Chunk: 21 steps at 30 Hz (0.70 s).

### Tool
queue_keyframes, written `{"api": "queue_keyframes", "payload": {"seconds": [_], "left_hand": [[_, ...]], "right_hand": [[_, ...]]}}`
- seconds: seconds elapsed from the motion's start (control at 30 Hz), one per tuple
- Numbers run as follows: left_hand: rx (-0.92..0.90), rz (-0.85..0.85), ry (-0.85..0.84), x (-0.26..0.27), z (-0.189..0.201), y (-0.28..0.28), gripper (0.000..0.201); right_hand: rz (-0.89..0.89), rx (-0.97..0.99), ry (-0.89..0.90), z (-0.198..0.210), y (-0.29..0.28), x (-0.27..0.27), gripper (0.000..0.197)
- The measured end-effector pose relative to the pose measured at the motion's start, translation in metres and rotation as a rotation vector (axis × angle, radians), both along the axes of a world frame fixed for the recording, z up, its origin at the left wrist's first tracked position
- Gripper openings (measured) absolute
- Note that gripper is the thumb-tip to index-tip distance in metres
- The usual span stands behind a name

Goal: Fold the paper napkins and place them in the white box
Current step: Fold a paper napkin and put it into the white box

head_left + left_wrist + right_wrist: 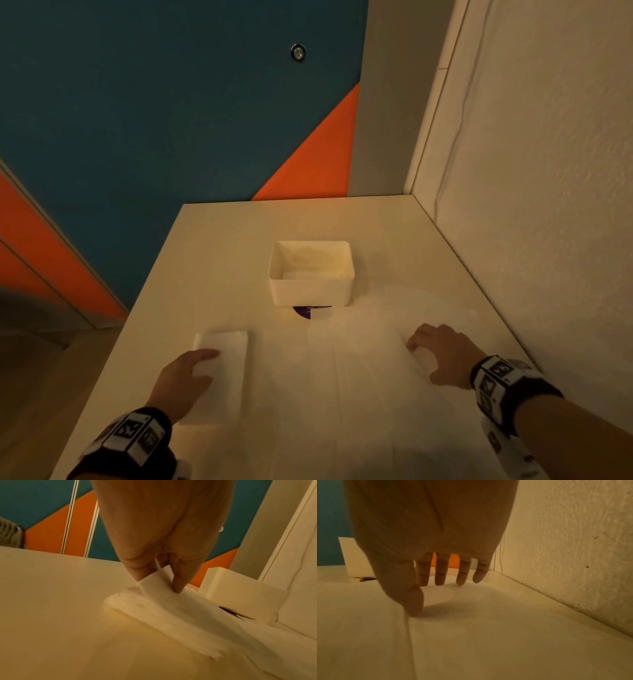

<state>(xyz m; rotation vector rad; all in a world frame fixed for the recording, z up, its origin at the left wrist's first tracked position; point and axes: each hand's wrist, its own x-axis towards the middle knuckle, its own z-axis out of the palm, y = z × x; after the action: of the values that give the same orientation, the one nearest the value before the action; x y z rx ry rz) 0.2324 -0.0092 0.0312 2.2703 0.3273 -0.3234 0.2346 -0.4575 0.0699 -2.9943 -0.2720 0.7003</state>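
The white box [311,289] stands open in the middle of the pale table, and something white lies flat inside it. A folded white napkin [227,373] lies on the table's near left. My left hand [205,359] is on it; the left wrist view shows my thumb and fingers [178,582] pinching a lifted edge of that napkin [171,608], with the box [240,596] just beyond. A large unfolded napkin sheet [359,377] lies flat at the near centre and right. My right hand [428,353] rests on its right part with fingers [440,580] spread and pointing down, holding nothing.
A dark purple label [310,311] peeks out from under the box's near side. A rough white wall [548,205] runs along the table's right edge. The table's left edge [137,325] drops to the floor. Blue and orange panels stand behind.
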Motion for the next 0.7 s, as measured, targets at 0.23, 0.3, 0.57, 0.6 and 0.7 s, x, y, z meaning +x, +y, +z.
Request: {"api": "queue_keyframes", "payload": {"seconds": [0.23, 0.3, 0.57, 0.6, 0.7], "left_hand": [[0.017, -0.028, -0.006, 0.002, 0.001, 0.001, 0.041], [0.033, -0.024, -0.017, 0.002, 0.002, 0.001, 0.041], [0.170, -0.077, -0.034, 0.007, -0.002, 0.001, 0.042], [0.203, -0.101, -0.028, 0.007, -0.003, 0.001, 0.042], [0.402, -0.157, -0.020, 0.008, -0.003, -0.001, 0.043]], "right_hand": [[0.049, -0.063, -0.041, 0.004, 0.015, 0.002, 0.041], [0.087, -0.077, -0.033, 0.003, 0.016, 0.002, 0.036], [0.149, -0.123, 0.001, 0.005, 0.019, 0.003, 0.021], [0.161, -0.144, -0.001, 0.005, 0.020, 0.003, 0.018], [0.175, -0.167, -0.003, 0.010, 0.021, 0.003, 0.015]]}}
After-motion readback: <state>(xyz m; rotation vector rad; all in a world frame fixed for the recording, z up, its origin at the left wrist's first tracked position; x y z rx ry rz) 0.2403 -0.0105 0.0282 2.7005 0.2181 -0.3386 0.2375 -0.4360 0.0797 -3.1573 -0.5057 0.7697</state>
